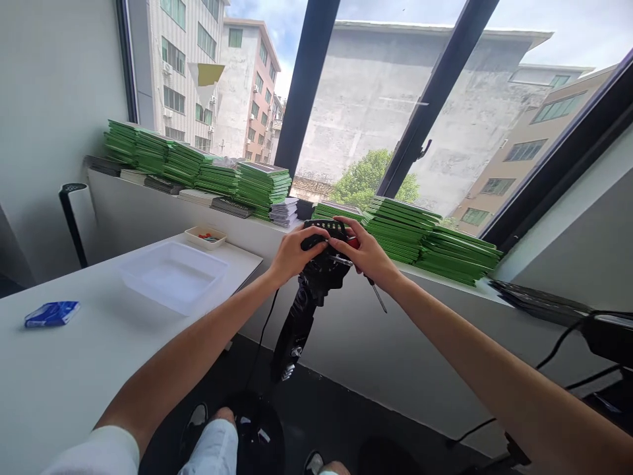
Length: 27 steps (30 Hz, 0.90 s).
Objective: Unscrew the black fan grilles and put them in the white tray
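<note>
Hands raised together: left (291, 254) grips black device (316, 270), right (368, 254) holds screwdriver (376, 293).

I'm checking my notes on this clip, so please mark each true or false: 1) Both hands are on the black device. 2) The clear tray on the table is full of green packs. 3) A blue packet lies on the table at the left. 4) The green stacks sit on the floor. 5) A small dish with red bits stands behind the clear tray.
1) True: the left hand and right hand both grip the black device.
2) False: the clear tray looks empty.
3) True: the blue packet lies on the white table.
4) False: the green stacks sit on the window ledge.
5) True: the small dish holds red bits.
</note>
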Motion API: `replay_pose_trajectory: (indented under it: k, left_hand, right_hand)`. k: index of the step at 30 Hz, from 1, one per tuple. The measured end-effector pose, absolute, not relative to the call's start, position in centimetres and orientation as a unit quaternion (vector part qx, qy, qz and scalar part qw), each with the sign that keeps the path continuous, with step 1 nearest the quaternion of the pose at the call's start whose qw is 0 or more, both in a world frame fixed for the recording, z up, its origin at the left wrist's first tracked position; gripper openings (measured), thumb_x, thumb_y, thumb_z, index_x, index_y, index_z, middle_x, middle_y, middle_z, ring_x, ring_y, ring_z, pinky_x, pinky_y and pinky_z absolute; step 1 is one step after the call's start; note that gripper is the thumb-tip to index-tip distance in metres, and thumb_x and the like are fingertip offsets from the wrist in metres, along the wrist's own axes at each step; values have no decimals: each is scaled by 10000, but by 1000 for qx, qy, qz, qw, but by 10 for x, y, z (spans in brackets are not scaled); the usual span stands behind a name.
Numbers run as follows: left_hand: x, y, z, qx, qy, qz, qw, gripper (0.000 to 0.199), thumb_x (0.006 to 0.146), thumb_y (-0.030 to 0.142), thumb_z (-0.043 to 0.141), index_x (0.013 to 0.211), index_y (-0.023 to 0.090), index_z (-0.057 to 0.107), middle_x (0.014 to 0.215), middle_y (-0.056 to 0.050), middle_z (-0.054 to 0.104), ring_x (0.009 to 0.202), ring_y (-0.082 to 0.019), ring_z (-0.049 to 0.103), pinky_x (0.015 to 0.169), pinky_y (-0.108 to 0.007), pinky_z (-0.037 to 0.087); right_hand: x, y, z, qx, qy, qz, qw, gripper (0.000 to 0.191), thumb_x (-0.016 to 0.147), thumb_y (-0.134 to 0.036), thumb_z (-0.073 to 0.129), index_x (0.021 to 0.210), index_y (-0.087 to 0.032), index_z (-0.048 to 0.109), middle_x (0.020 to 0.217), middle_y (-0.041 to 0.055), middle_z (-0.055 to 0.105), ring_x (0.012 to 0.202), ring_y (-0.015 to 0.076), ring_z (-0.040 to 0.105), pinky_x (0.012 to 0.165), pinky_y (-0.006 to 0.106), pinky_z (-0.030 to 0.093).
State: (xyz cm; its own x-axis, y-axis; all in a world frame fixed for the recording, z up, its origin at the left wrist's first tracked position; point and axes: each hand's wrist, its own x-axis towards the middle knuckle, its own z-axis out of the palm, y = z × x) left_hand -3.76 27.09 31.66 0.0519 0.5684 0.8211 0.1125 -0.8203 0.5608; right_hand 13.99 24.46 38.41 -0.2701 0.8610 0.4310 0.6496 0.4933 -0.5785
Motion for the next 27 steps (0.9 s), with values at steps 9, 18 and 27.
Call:
replay_pose_trajectory:
  k: [9, 18, 27]
  left_hand:
    - [-37, 277, 313, 702, 225, 646, 198, 163, 884, 203, 685, 1019, 251, 762, 1090, -37, 707, 1033, -205, 671, 951, -316, 520]
    - [-42, 282, 310, 721, 184, 635, 207, 172, 914, 232, 659, 1040, 256, 774, 1129, -55, 705, 1073, -219, 653, 975, -339, 518]
    - [-43, 285, 307, 726, 159, 632, 219, 248, 925, 269, 628, 1168, 239, 667, 1205, -57, 673, 1150, -231, 607, 1031, -360, 482]
  right_hand:
    - [137, 243, 388, -492, -775, 171, 358, 768, 783, -612, 705, 1432, -286, 454, 1100, 58, 654, 491, 59, 468, 285, 192, 350]
    - [138, 239, 390, -490, -779, 174, 350, 756, 787, -536, 727, 1442, -294, 437, 1167, 60, 630, 492, 40, 458, 298, 185, 361]
    - [137, 249, 390, -502, -773, 179, 343, 838, 722, -589, 759, 1435, -303, 426, 1130, 56, 620, 482, 55, 463, 280, 213, 372]
